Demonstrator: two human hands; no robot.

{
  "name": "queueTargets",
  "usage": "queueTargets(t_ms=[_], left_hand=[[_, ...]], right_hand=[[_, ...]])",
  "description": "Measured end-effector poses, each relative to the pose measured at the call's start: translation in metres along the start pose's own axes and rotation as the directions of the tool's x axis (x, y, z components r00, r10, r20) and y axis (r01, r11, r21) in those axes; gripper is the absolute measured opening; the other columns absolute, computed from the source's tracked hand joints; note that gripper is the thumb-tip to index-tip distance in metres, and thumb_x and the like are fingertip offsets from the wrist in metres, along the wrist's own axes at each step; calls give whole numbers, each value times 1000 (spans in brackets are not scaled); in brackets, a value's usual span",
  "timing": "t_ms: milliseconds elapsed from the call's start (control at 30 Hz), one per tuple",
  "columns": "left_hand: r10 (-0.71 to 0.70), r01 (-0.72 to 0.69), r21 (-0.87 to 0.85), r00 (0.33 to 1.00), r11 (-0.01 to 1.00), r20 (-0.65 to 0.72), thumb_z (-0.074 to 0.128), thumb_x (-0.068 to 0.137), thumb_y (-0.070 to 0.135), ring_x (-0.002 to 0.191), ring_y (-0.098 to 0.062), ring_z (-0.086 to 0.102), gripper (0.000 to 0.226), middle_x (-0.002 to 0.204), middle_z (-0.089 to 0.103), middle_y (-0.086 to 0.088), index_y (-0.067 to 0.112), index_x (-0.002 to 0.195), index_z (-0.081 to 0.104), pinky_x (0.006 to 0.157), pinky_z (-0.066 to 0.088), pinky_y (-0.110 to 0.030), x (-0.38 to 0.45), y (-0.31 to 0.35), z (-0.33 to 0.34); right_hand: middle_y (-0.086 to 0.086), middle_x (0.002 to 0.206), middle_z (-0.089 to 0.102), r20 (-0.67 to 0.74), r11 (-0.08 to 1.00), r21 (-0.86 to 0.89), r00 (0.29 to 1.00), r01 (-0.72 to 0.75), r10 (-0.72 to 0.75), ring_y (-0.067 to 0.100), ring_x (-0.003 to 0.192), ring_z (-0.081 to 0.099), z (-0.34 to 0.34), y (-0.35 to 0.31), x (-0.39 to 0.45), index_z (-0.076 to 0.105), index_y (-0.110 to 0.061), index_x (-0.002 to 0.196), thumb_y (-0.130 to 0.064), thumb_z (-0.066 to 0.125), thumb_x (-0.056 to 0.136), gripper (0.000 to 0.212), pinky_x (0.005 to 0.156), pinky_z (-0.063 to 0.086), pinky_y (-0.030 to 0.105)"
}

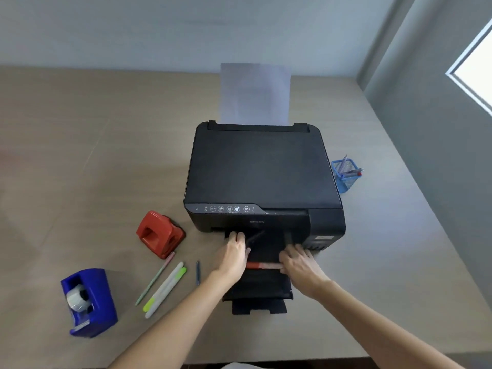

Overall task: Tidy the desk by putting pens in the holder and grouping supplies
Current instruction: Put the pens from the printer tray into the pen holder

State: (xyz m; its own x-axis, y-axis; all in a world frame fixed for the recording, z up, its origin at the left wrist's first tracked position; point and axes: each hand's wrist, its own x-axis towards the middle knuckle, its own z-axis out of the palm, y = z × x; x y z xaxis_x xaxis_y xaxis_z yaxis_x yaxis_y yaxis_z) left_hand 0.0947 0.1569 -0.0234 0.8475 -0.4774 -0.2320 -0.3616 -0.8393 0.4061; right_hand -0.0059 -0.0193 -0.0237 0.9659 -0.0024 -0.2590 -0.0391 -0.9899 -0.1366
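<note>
A black printer [262,177] fills the worktop [80,155] centre, blocking the holder [344,177] at 3 o'clock. Both hands [234,251] [300,265] rest on its tray [258,291] beside a red pen [262,265] lying left-right; grip unclear. More pens [165,287] at 8 o'clock.

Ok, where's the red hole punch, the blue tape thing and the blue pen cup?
Red hole punch [159,233], head view: on its red top lever.
Blue tape dispenser [91,302], head view: on its blue side wall.
Blue pen holder [345,178], head view: on its mesh wall.
</note>
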Motion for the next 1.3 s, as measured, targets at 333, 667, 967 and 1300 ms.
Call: queueTargets(t_ms=[333,667,967,1300], left_hand=[[-3,-103,272,932,957,363,45,101,27,104,-28,58,29,118,61,-13,7,122,46,82,48,-36,-3,14,-15],[308,-100,-388,796,916,522,50,99,25,61,-9,54,25,80,60,0,26,119,35,56,49,-23,32,130,-187],[119,11,-227,825,974,552,43,95,-2,56,-14,57,18,79,50,-11,6,111,44,41,45,-22,205,291,-125],[-282,405,7,625,914,728,51,99,4,28,-15,60,19,77,60,-19,-2,81,51,29,46,-17,287,324,-37]], right_hand=[[-1,70,63,52,823,544,986,-163,161,7,58,49,-79,54,-78,62,-18,86,-16,54,91,10,53,37,15],[9,66,63,-178,388,914,741,-119,647,13,53,57,-152,216,-60,69,-9,86,-6,63,88,7,53,49,24],[17,85,70,-307,640,706,683,-304,663,35,79,59,-166,282,44,66,-4,95,-11,44,91,23,68,45,36],[9,90,76,-256,876,415,893,-245,371,31,74,64,-152,311,109,57,-1,79,6,42,86,17,63,54,41]])
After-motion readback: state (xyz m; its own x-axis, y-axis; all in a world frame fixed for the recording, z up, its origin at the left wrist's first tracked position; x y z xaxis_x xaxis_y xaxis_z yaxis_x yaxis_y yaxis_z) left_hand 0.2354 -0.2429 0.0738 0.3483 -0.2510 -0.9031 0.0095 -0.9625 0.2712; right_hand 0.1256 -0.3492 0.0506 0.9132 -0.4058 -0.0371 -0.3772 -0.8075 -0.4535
